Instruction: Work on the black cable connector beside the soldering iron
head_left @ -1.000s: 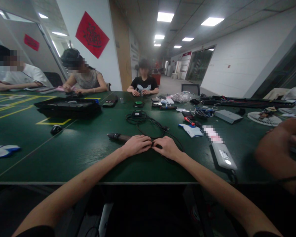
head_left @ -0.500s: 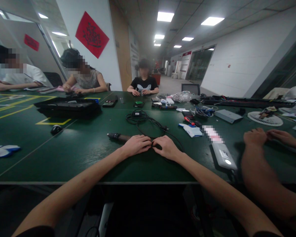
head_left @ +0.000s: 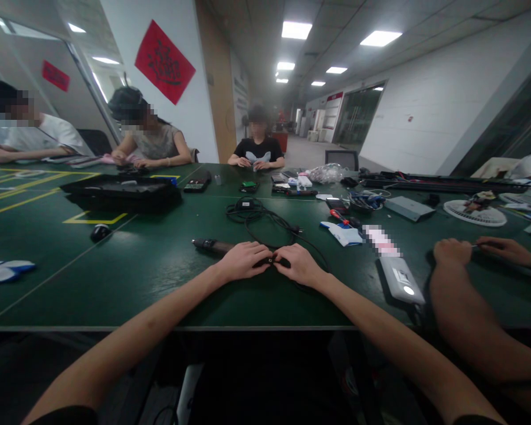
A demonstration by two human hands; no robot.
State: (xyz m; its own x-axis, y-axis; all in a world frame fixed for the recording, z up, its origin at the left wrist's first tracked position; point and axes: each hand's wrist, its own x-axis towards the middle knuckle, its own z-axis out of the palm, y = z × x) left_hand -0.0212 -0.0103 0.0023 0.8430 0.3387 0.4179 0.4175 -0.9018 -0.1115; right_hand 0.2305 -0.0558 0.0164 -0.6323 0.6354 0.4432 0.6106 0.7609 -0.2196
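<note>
An electric screwdriver (head_left: pixel 212 245) lies on the green table with its tip pointing left. My left hand (head_left: pixel 248 260) is closed around its rear end. My right hand (head_left: pixel 298 264) pinches a dark cable end (head_left: pixel 284 262), fingertips almost meeting those of the left. Between the two hands a small pale spot shows at the join, and I cannot tell whether the parts are connected. Just beyond my hands, a black power cord (head_left: pixel 269 221) lies in loose loops with a labelled block on it.
Right of my hands are a white-and-blue glove (head_left: pixel 344 233), a red-handled screwdriver (head_left: pixel 340 217) and a grey-white device (head_left: pixel 400 280). A co-worker's hands (head_left: pixel 454 251) are at the far right. To the left are a black tray (head_left: pixel 121 192) and a black mouse-like object (head_left: pixel 100 232).
My hands have barely shifted; a small pale spot now shows between my fingertips. The co-worker's hands at the right have drawn slightly apart, with something thin between them.
</note>
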